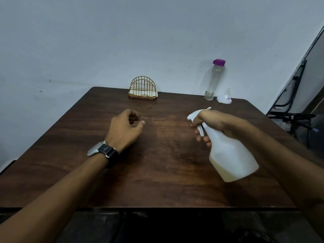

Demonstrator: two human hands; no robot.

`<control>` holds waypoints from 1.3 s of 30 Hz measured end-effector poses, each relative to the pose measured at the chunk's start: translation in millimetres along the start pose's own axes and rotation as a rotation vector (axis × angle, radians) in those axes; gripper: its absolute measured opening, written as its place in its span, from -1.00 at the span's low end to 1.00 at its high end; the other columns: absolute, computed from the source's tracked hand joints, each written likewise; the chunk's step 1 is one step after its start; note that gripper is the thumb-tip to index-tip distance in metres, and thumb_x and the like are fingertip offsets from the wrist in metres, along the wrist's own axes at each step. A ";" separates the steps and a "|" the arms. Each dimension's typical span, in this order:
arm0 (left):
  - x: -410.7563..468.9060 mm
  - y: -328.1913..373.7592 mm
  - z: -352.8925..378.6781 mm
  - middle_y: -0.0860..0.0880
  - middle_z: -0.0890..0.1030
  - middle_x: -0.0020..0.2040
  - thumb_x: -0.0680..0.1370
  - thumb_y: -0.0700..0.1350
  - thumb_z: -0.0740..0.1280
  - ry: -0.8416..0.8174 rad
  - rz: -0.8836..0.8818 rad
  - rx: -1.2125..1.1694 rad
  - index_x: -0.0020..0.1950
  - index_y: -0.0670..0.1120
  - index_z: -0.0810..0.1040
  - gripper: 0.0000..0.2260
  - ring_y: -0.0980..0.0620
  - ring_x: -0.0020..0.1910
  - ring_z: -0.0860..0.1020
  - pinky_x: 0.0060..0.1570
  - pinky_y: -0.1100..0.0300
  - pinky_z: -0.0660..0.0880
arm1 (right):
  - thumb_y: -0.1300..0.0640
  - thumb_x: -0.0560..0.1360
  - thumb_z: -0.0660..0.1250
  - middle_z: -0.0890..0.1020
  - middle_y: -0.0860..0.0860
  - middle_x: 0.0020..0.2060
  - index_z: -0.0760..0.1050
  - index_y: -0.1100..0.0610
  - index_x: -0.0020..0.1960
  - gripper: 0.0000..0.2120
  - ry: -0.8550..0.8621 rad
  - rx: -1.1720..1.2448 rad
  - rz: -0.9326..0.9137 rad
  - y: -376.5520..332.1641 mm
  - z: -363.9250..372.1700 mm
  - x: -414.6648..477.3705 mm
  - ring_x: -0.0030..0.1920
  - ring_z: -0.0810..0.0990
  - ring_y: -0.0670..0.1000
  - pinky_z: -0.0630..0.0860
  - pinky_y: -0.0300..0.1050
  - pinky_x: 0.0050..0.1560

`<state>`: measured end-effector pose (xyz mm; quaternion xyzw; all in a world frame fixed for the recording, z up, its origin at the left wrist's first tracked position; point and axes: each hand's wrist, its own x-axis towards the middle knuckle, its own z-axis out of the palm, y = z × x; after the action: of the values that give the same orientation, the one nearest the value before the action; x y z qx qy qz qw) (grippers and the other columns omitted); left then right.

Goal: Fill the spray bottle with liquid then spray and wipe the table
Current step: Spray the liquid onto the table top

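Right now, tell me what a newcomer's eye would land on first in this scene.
First the white spray bottle, held tilted in the right hand above the dark wooden table, with yellowish liquid in its lower part. Next the left hand, empty and loosely curled, with a watch on its wrist. At the far edge stand a gold wire holder and a clear bottle with a purple cap.

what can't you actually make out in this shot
All in the head view:
- Spray bottle nozzle and trigger: mostly covered by the right hand.
- Funnel label: too small to read.
- Clear bottle contents: too dim to tell.
- Wire holder: whether napkins remain is unclear.
- Left hand palm: turned away.
- Table near edge: lost in shadow.
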<state>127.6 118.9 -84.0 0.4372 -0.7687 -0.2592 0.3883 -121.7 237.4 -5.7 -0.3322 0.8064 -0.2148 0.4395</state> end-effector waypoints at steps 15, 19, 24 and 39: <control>-10.1 10.2 -0.9 0.05 0.68 0.10 0.54 -0.01 0.48 -0.006 -0.014 -0.048 0.19 -0.05 0.61 -0.74 0.07 0.10 0.63 0.10 0.17 0.53 | 0.01 0.58 0.30 0.72 0.22 -0.18 0.57 0.24 -0.19 -0.68 0.171 0.028 -0.042 32.6 -26.7 -24.8 -0.46 0.54 0.03 0.51 -0.17 -0.37; -10.3 14.3 6.3 0.03 0.68 0.10 0.55 -0.03 0.48 -0.020 0.000 -0.056 0.20 -0.07 0.61 -0.74 0.05 0.10 0.63 0.12 0.16 0.53 | 0.02 0.62 0.29 0.65 0.18 -0.27 0.51 0.23 -0.17 -0.69 0.254 0.044 0.006 50.2 -49.3 -34.9 -0.52 0.54 0.01 0.51 -0.18 -0.40; -11.2 24.9 19.4 0.06 0.69 0.03 0.54 -0.03 0.48 -0.027 0.022 -0.075 0.14 -0.05 0.62 -0.79 0.09 0.05 0.64 0.09 0.19 0.52 | 0.01 0.65 0.23 0.46 0.08 -0.52 0.34 0.17 -0.27 -0.62 0.233 0.014 0.050 64.1 -48.9 -37.4 -0.57 0.42 0.00 0.39 -0.17 -0.41; -18.5 33.9 23.8 0.09 0.70 -0.01 0.53 -0.04 0.48 -0.013 0.006 -0.099 0.11 -0.02 0.62 -0.81 0.13 0.00 0.65 -0.01 0.29 0.47 | -0.03 0.63 0.29 0.45 0.08 -0.47 0.35 0.16 -0.34 -0.57 0.075 -0.081 0.002 54.2 -18.6 -49.1 -0.52 0.41 0.00 0.41 -0.15 -0.37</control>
<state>97.8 152.9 -79.3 0.4132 -0.7590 -0.2984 0.4051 -137.0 311.2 -2.8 -0.3406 0.8306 -0.1938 0.3956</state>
